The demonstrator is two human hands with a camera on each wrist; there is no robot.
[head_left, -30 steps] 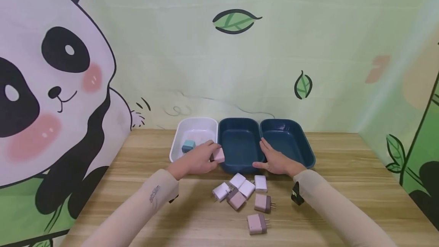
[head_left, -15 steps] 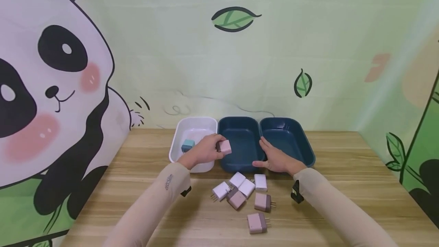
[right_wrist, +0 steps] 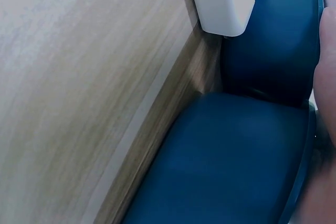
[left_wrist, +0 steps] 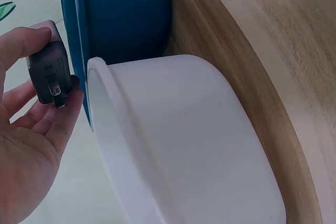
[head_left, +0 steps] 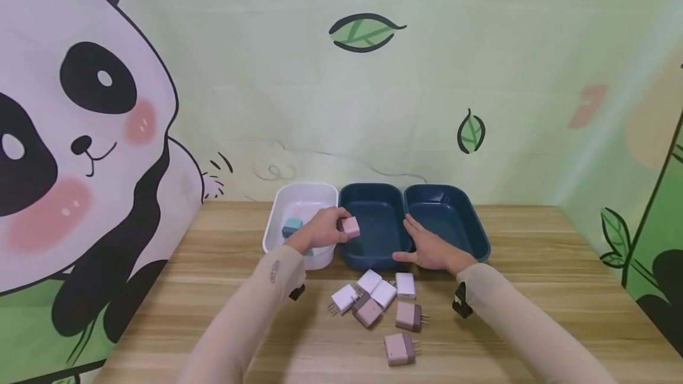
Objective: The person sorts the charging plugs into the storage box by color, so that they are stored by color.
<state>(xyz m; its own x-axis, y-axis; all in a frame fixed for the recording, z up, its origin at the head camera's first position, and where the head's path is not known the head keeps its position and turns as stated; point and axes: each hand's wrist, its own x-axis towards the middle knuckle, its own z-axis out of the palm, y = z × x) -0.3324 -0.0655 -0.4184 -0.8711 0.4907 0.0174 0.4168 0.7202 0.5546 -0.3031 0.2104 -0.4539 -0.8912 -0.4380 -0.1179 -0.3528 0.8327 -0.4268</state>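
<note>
Before me stand one white tray [head_left: 306, 201] and two dark blue trays [head_left: 373, 227]. Chargers: four white plug chargers [head_left: 369, 281], four two-tone pink plug chargers [head_left: 397, 349], one of those held, and at least one teal plug charger [head_left: 292, 227], the view partly blocked. Two hands [head_left: 429, 249].

The person wears a long left sleeve of smooth, light beige cloth [head_left: 240, 322] and a matching long right sleeve of beige cloth [head_left: 533, 328]. Both sleeves fit the forearms rather closely and end at the wrist, so the left hand [head_left: 322, 229] and the right hand [head_left: 431, 249] are bare. Near the left cuff there is small grey lettering [head_left: 274, 271], too blurred for reading. A small black angular device [head_left: 297, 292] sits at the left wrist, and a similar black boxy device [head_left: 462, 301] at the right wrist.
</note>
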